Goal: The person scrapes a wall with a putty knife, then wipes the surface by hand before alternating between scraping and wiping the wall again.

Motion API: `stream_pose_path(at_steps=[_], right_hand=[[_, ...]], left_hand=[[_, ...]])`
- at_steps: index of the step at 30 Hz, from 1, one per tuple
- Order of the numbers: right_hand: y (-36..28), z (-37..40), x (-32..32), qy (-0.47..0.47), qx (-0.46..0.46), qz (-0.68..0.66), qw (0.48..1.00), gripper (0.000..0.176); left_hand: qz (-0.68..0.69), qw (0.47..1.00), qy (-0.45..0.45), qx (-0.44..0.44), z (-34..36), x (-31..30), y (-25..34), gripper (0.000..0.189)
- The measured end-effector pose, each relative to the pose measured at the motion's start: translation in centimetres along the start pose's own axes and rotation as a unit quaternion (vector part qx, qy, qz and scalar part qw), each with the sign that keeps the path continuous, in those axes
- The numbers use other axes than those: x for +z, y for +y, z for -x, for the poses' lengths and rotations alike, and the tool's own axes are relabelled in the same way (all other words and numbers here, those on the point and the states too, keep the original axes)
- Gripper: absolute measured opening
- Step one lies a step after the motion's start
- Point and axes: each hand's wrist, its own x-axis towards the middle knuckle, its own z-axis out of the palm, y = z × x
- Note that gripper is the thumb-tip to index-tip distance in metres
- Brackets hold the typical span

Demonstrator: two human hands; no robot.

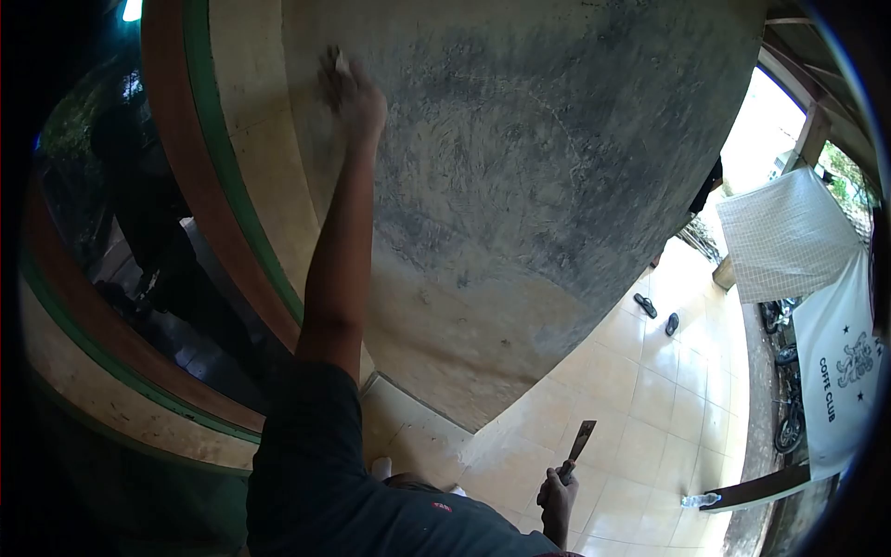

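My left arm reaches up along the rough grey wall [483, 176]. At its end, my left hand [357, 100] is against the wall near its left border, with the fingers bent together. A small pale piece [342, 63] shows at the fingers; its kind is too small to tell. Low on the right, my right hand [558, 497] is closed around the handle of a putty knife [580, 444]. Its flat, dark blade points up, away from the wall, above the tiled floor.
Left of the wall stands a window with a brown and green frame [176, 121]. On the tiled floor [613, 390] lie two dark sandals [646, 304] and a clear plastic bottle [701, 500]. A white banner [835, 371] and parked motorcycles [789, 422] are farther right.
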Motion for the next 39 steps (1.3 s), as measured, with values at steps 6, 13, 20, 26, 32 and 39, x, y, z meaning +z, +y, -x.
stream_pose_path(at_steps=[6,13,20,26,32,39], right_hand=[[-0.1,-1.2,2.3,-0.009,0.014,0.019,1.0,0.017],[-1.8,-1.2,4.3,-0.047,-0.003,0.085,0.995,0.019],[-0.2,-1.4,3.9,-0.027,0.02,0.048,0.998,0.018],[-1.7,-0.7,5.5,-0.082,-0.004,0.057,0.995,0.017],[-0.2,-0.6,2.2,-0.026,0.011,0.046,0.999,0.017],[-0.9,-0.7,3.5,-0.052,0.028,0.052,0.997,0.017]], left_hand=[[-0.061,0.978,-0.079,0.185,11.2,-1.5,14.5,0.058],[-0.049,0.988,-0.091,0.112,20.9,-4.7,-8.4,0.057],[0.0,0.994,0.004,-0.11,20.2,-2.4,2.8,0.06],[-0.067,0.987,-0.118,0.089,32.9,-3.8,-5.0,0.057],[0.054,0.94,0.013,-0.337,24.8,-1.0,-9.6,0.06],[-0.003,0.988,-0.155,0.01,37.7,-3.4,0.8,0.06]])
